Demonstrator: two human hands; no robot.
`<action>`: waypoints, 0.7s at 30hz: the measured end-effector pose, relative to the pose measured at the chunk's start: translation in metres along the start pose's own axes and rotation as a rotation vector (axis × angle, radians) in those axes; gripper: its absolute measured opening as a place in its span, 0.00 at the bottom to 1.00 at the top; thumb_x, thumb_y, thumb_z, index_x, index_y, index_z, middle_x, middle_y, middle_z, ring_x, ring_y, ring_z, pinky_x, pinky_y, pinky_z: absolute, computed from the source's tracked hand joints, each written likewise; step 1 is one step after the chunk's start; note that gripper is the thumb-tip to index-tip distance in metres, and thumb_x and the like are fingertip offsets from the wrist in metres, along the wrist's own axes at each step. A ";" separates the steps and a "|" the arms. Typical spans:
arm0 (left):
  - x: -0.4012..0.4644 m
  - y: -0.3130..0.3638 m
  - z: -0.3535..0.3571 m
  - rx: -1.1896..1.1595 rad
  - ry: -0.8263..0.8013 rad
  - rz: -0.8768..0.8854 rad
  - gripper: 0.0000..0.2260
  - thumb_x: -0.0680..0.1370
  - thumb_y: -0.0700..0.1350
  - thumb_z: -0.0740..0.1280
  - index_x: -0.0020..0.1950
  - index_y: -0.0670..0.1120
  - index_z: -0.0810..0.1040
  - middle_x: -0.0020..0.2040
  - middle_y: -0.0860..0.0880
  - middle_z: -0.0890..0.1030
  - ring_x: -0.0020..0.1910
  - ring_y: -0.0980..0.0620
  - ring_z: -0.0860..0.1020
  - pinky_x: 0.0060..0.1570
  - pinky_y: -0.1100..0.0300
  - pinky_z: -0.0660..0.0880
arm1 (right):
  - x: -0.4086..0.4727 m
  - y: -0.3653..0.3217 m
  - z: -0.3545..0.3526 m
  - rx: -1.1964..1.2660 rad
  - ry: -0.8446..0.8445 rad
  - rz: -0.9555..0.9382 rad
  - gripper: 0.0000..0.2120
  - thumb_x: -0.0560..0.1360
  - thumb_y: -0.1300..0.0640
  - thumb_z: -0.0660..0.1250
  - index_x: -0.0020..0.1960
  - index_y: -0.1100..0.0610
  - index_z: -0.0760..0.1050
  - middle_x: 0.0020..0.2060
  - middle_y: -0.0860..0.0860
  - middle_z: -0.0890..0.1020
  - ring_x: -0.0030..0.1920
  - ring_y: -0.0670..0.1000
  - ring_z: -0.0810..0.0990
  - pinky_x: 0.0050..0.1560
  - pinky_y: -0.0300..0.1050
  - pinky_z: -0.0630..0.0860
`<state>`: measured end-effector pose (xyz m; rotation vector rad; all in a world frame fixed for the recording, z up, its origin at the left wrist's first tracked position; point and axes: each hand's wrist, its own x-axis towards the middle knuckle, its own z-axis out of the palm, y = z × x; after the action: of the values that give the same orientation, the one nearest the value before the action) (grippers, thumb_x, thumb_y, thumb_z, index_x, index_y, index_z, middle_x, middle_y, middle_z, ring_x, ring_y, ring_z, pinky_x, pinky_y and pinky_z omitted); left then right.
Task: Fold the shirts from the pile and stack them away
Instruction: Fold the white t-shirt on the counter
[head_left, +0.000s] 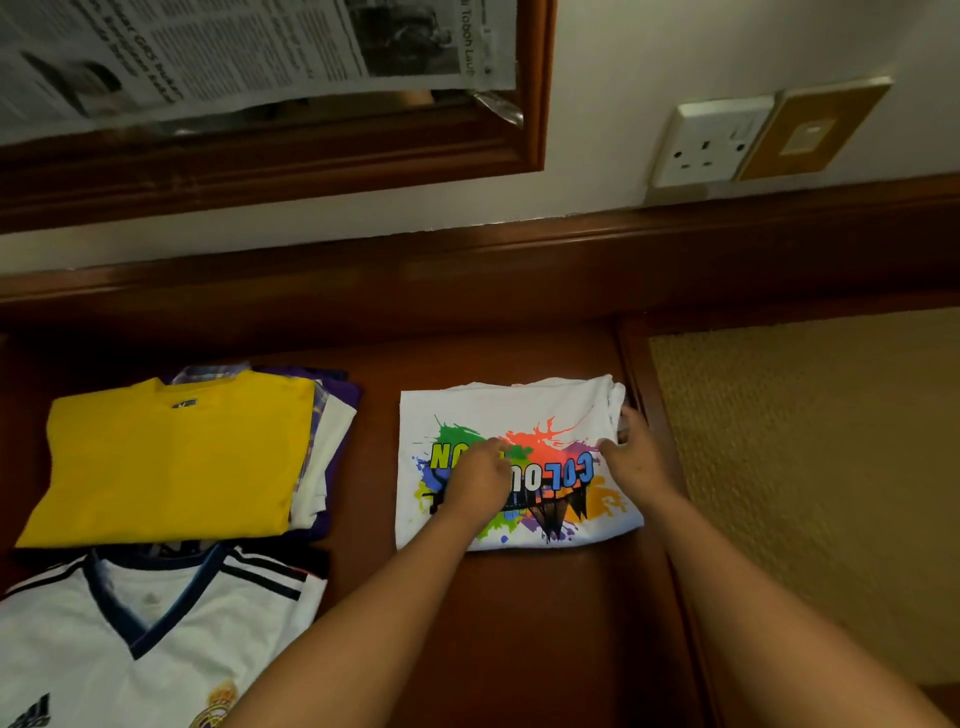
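While the left hand (480, 475) rests knuckles-up on the print of the folded white splash-print shirt (511, 462), the right hand (631, 452) grips that shirt's right edge, apparently with its fingers curled under the layers. This shirt lies on the wooden surface (545, 623), beside the yellow-topped stack (171, 457) and a white jersey (156, 639).

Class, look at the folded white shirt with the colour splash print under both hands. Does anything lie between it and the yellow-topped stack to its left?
Nothing visible. Only bare wooden surface separates the splash-print shirt from the yellow-topped stack. Both the left hand and right hand already rest on the shirt.
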<state>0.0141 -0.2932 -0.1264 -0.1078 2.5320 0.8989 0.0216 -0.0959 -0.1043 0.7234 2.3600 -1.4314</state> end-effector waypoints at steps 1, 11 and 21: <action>0.001 0.016 0.001 -0.100 -0.032 -0.012 0.14 0.81 0.40 0.58 0.64 0.42 0.76 0.61 0.41 0.78 0.56 0.42 0.77 0.51 0.59 0.73 | 0.001 -0.001 0.000 0.026 -0.006 0.011 0.22 0.79 0.62 0.63 0.71 0.54 0.65 0.53 0.51 0.77 0.49 0.48 0.75 0.33 0.35 0.66; 0.011 0.073 0.018 -0.453 -0.066 -0.178 0.15 0.78 0.50 0.67 0.58 0.41 0.77 0.49 0.49 0.78 0.48 0.50 0.76 0.48 0.59 0.74 | -0.016 -0.007 0.004 0.881 -0.179 0.298 0.13 0.75 0.75 0.53 0.50 0.60 0.67 0.44 0.58 0.81 0.40 0.55 0.80 0.41 0.48 0.76; 0.002 0.078 0.016 -0.546 -0.037 -0.236 0.06 0.78 0.42 0.63 0.45 0.41 0.76 0.38 0.46 0.77 0.39 0.48 0.75 0.35 0.61 0.71 | -0.025 0.003 0.003 0.738 -0.223 0.245 0.18 0.73 0.75 0.51 0.55 0.58 0.69 0.53 0.55 0.82 0.43 0.50 0.82 0.40 0.42 0.76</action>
<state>0.0012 -0.2222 -0.0931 -0.5382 2.1161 1.4442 0.0438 -0.1044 -0.0959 0.9160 1.4861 -2.1374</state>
